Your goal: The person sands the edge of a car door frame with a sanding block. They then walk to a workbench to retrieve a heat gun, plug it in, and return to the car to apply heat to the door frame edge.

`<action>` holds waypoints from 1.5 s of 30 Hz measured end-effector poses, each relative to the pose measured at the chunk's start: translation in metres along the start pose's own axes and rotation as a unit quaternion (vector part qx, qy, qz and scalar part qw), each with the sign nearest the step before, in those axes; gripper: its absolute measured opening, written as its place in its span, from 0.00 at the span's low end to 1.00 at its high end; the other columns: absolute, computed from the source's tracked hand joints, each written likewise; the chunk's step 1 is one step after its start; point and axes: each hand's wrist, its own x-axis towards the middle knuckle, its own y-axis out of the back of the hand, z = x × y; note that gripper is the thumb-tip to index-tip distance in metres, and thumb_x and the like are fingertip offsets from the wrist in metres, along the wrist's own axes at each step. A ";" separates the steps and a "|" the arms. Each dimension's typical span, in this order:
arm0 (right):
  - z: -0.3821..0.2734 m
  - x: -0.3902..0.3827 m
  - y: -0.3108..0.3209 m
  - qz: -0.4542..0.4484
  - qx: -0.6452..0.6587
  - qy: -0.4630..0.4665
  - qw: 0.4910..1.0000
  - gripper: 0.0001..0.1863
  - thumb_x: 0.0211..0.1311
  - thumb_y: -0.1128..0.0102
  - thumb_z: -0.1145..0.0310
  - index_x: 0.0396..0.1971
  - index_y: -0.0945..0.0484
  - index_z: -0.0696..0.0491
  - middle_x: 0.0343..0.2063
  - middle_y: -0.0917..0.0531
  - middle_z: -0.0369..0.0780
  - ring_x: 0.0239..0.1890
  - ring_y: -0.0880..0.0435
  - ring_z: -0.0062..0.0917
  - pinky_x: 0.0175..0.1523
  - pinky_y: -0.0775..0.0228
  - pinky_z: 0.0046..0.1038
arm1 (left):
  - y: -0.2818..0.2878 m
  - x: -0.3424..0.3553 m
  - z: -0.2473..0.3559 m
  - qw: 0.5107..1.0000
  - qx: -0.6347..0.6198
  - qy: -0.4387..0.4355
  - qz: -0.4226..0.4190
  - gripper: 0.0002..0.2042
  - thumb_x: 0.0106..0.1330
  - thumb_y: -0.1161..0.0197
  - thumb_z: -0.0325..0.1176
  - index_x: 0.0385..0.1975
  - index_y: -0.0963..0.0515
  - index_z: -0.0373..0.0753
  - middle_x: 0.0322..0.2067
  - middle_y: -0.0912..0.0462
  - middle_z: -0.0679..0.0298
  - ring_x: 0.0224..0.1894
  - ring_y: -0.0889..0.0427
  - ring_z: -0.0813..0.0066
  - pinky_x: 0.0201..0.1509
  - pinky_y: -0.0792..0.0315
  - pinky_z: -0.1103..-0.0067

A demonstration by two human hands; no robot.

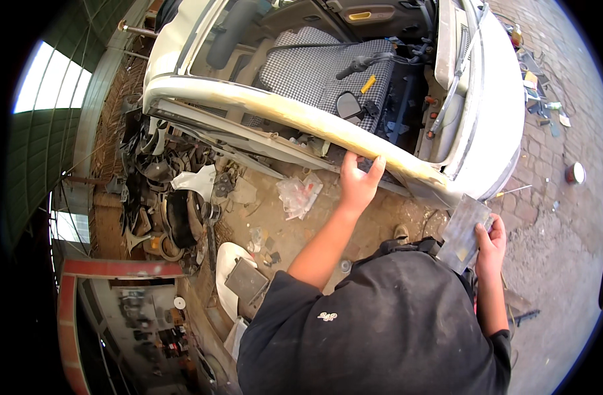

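In front of me is a white vehicle body with a curved frame pillar [301, 119] covered by smoothed yellowish filler. My left hand [360, 186] touches the lower edge of this pillar, thumb and forefinger apart; the other fingers are partly hidden. My right hand [490, 247] grips a thin grey rectangular plate [465, 234], its thumb on the upper face. The plate is tilted beside the pillar's right end, close to the white front panel [499, 125].
Inside the cab are a checkered seat [301, 66], a detached mirror [348, 105] and a yellow object [368, 84]. Scrap parts [160, 168] pile up on the left. A plastic bag [299, 196] lies below the pillar. A tub [575, 173] stands on the paving at right.
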 end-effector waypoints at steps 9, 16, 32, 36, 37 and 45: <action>0.007 -0.003 0.008 0.021 -0.003 0.001 1.000 0.14 0.64 0.44 0.77 0.49 0.30 0.55 0.41 0.19 0.35 0.41 0.22 0.15 0.48 0.31 0.20 | -0.013 -0.001 -0.001 0.999 -0.014 -0.039 0.031 0.13 0.63 0.37 0.28 0.45 0.27 0.30 0.41 0.21 0.62 0.44 0.24 0.75 0.53 0.30 0.75; 0.004 -0.002 0.004 0.011 0.001 0.004 1.000 0.14 0.64 0.45 0.77 0.49 0.30 0.55 0.40 0.19 0.35 0.41 0.21 0.16 0.49 0.31 0.21 | -0.005 0.003 -0.001 0.998 0.014 -0.062 -0.001 0.16 0.64 0.38 0.29 0.48 0.29 0.29 0.43 0.21 0.60 0.45 0.24 0.74 0.55 0.31 0.75; 0.006 -0.004 0.000 0.001 0.010 -0.015 1.000 0.14 0.64 0.44 0.79 0.48 0.30 0.55 0.41 0.18 0.35 0.42 0.22 0.15 0.49 0.31 0.20 | 0.010 0.003 -0.004 0.998 -0.039 -0.037 -0.025 0.12 0.65 0.36 0.32 0.42 0.23 0.30 0.37 0.18 0.60 0.39 0.21 0.73 0.47 0.27 0.76; 0.005 -0.002 -0.005 -0.010 0.009 -0.011 1.000 0.13 0.65 0.44 0.78 0.48 0.30 0.55 0.41 0.18 0.35 0.41 0.22 0.15 0.49 0.31 0.20 | 0.010 0.000 -0.005 0.993 -0.107 0.013 -0.046 0.13 0.67 0.37 0.34 0.44 0.24 0.31 0.37 0.18 0.62 0.39 0.21 0.76 0.46 0.28 0.77; 0.005 -0.001 -0.005 -0.011 0.009 -0.009 1.000 0.13 0.65 0.44 0.78 0.48 0.30 0.55 0.41 0.18 0.35 0.41 0.22 0.15 0.49 0.31 0.20 | 0.010 -0.002 -0.003 0.988 -0.140 0.030 -0.050 0.13 0.68 0.37 0.35 0.44 0.24 0.31 0.37 0.18 0.62 0.39 0.21 0.77 0.46 0.28 0.78; 0.004 -0.004 -0.003 -0.015 0.008 -0.001 1.000 0.13 0.64 0.44 0.78 0.48 0.30 0.55 0.40 0.18 0.35 0.40 0.22 0.15 0.48 0.31 0.20 | 0.012 0.007 0.000 0.990 -0.133 0.047 -0.008 0.16 0.70 0.38 0.40 0.43 0.25 0.30 0.33 0.19 0.66 0.35 0.24 0.83 0.43 0.28 0.82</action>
